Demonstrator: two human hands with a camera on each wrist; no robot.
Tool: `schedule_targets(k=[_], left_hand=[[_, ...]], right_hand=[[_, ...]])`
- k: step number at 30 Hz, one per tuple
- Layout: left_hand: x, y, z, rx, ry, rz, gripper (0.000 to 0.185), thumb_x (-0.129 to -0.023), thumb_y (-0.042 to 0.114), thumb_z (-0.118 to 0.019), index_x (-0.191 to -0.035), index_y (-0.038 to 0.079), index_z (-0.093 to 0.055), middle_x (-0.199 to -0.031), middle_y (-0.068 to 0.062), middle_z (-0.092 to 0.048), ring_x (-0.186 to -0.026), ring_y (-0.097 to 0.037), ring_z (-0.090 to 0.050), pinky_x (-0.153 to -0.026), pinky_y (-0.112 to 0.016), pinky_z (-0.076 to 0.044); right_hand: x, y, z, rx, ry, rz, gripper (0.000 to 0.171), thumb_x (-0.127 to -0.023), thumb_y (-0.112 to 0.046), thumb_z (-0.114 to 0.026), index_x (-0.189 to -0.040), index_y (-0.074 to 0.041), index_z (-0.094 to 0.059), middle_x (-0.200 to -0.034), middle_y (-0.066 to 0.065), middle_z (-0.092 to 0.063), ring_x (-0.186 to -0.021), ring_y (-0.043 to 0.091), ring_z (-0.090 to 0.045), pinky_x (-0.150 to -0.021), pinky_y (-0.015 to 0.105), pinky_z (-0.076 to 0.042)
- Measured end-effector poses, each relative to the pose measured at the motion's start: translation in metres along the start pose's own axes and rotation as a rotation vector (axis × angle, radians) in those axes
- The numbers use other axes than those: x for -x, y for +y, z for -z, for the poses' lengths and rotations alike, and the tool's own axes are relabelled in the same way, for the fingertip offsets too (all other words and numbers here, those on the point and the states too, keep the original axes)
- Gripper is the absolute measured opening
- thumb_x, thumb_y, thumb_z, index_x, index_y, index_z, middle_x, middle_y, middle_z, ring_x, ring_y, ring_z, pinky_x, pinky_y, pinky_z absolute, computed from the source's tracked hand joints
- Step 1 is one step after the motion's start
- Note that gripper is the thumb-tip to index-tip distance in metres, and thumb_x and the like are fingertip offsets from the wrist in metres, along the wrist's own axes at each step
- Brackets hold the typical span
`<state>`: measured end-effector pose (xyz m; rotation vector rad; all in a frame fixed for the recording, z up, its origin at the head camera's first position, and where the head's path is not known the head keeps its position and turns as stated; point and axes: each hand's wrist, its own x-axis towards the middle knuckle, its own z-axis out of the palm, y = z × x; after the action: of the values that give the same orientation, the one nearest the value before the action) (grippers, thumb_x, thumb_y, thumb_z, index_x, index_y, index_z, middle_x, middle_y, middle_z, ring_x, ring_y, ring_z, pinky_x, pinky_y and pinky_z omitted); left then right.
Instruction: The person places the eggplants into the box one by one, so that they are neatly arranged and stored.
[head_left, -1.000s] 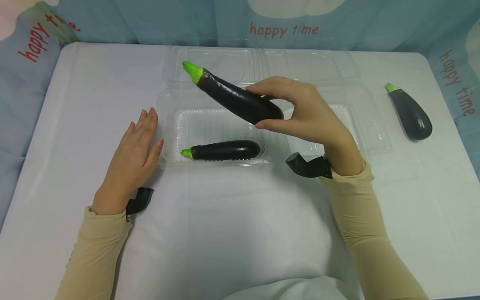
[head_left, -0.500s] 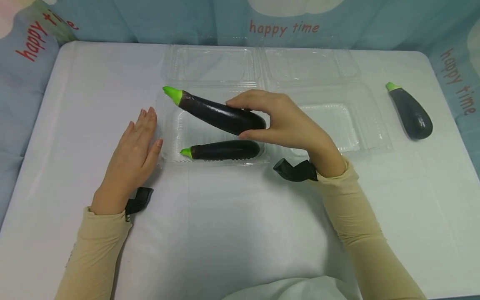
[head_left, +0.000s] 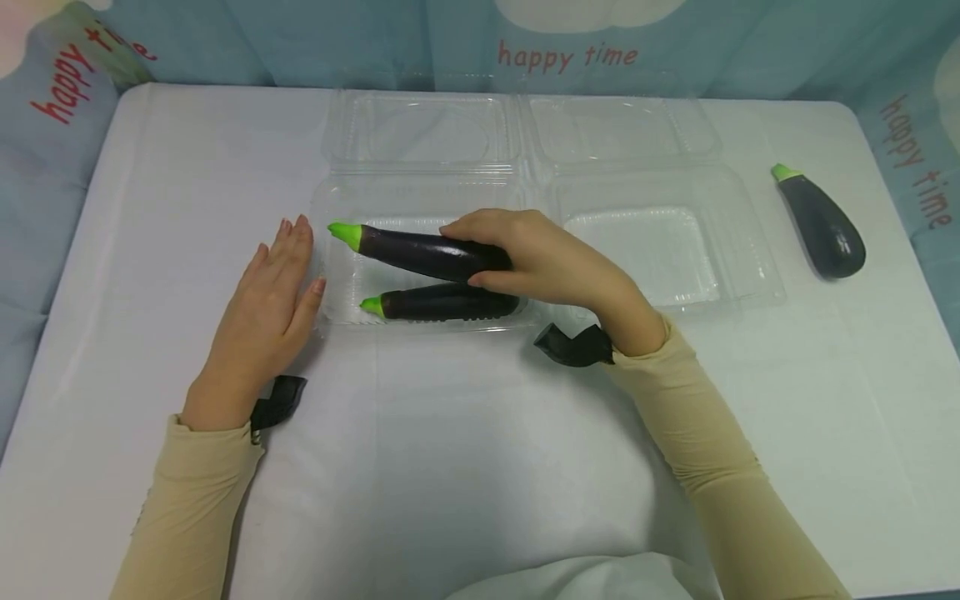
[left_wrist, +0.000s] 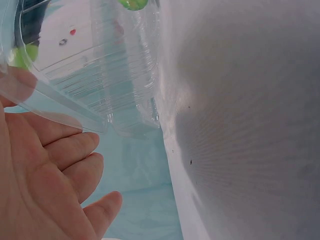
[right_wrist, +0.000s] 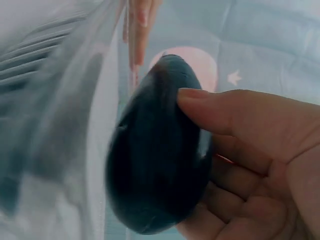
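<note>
Right hand (head_left: 551, 267) had its fingers wrapped round the fat end of an eggplant (head_left: 420, 250), holding it low over the left tray (head_left: 337, 200), just above a second eggplant (head_left: 442, 302) lying inside. Left hand (head_left: 270, 312) lay flat and relaxed on the table (head_left: 465, 450), touching the tray's edge.

A staged tabletop set rather than a real kitchen. A white-covered table (head_left: 465, 467) stands before a pale blue cartoon backdrop (head_left: 300, 37) printed "happy time", which wraps its left, far and right sides.
</note>
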<state>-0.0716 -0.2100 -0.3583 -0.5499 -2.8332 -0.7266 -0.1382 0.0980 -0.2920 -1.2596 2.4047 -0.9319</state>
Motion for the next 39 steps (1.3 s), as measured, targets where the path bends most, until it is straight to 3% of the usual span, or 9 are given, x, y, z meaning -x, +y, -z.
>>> schedule_targets(k=[9,17,29,39], left_hand=[[0.0,0.0,0.0,0.002,-0.01,0.006,0.055,-0.101,0.019,-0.043,-0.146,-0.007,-0.025,-0.152,-0.019,-0.025,-0.143,-0.026,-0.018,-0.115,-0.047,-0.012],[0.0,0.0,-0.001,0.007,-0.005,0.0,0.055,-0.101,0.02,-0.042,-0.146,-0.007,-0.025,-0.152,-0.019,-0.026,-0.143,-0.026,-0.019,-0.115,-0.047,-0.012],[0.0,0.0,-0.001,0.01,0.006,0.002,0.055,-0.101,0.02,-0.042,-0.146,-0.007,-0.027,-0.151,-0.019,-0.027,-0.143,-0.026,-0.019,-0.115,-0.047,-0.012],[0.0,0.0,-0.001,0.009,0.003,0.003,0.055,-0.101,0.019,-0.042,-0.146,-0.007,-0.026,-0.152,-0.019,-0.026,-0.143,-0.025,-0.018,-0.115,-0.046,-0.012]], right_hand=[[-0.002,0.002,-0.002,-0.006,-0.062,-0.042,0.047,-0.088,-0.008,-0.068,-0.131,0.005,-0.053,-0.132,0.014,-0.056,-0.125,0.022,-0.049,-0.104,0.032,-0.038],[-0.003,0.007,-0.005,-0.012,-0.041,-0.026,0.045,-0.09,-0.006,-0.065,-0.131,0.008,-0.052,-0.133,0.018,-0.055,-0.126,0.025,-0.048,-0.104,0.032,-0.038],[-0.007,0.012,-0.009,0.016,-0.076,-0.066,0.047,-0.093,-0.006,-0.061,-0.136,0.008,-0.047,-0.137,0.018,-0.05,-0.129,0.025,-0.045,-0.106,0.032,-0.037],[-0.008,0.013,-0.01,0.016,-0.052,-0.079,0.045,-0.092,-0.006,-0.063,-0.133,0.006,-0.051,-0.134,0.016,-0.054,-0.126,0.023,-0.048,-0.105,0.03,-0.037]])
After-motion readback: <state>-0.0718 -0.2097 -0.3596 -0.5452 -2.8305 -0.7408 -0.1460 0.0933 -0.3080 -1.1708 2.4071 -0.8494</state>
